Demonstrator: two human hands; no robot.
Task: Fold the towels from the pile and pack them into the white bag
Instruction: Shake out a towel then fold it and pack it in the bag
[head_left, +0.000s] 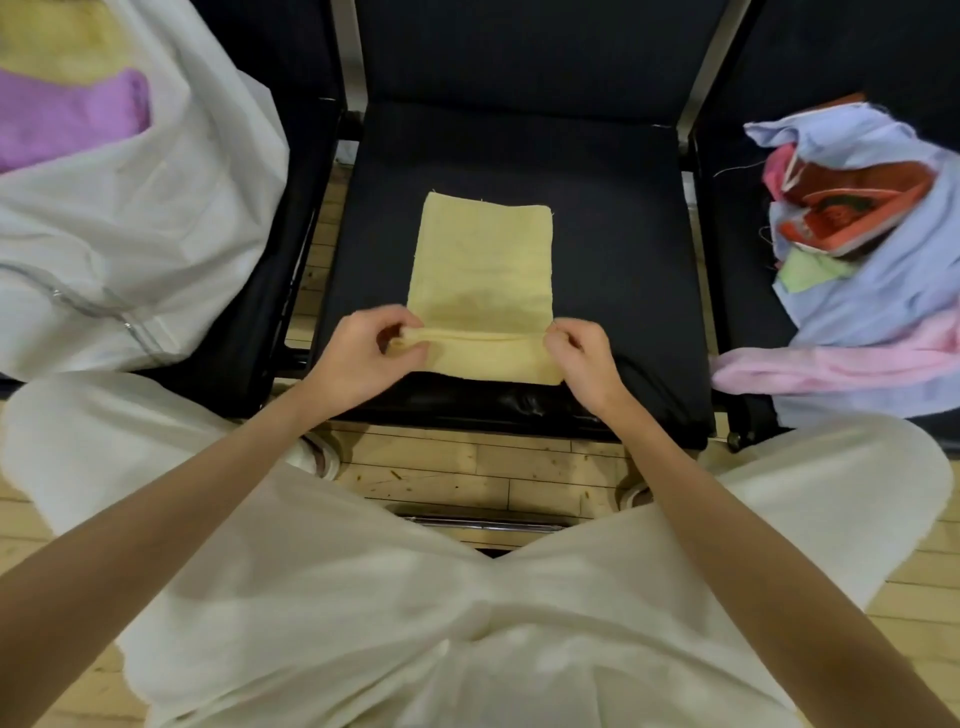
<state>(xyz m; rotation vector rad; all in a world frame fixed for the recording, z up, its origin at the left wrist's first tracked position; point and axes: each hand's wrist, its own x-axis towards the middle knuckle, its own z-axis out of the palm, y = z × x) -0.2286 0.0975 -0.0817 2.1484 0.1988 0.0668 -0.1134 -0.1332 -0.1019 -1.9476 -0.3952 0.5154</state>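
A pale yellow towel (483, 265) lies flat on the dark seat of the middle chair (613, 249), folded into a long strip. Its near end is turned over into a fold. My left hand (363, 353) pinches the left corner of that fold and my right hand (582, 356) pinches the right corner. The white bag (130, 208) sits open on the left chair, with a purple towel (67, 119) and a yellow one (52, 41) inside. The pile of towels (872, 270), blue, pink, orange and green, rests on the right chair.
A pink towel (831, 364) hangs off the pile toward the middle chair. My legs in white trousers (415, 597) fill the foreground over a wooden floor (467, 467). Metal chair frames (701, 88) separate the three seats.
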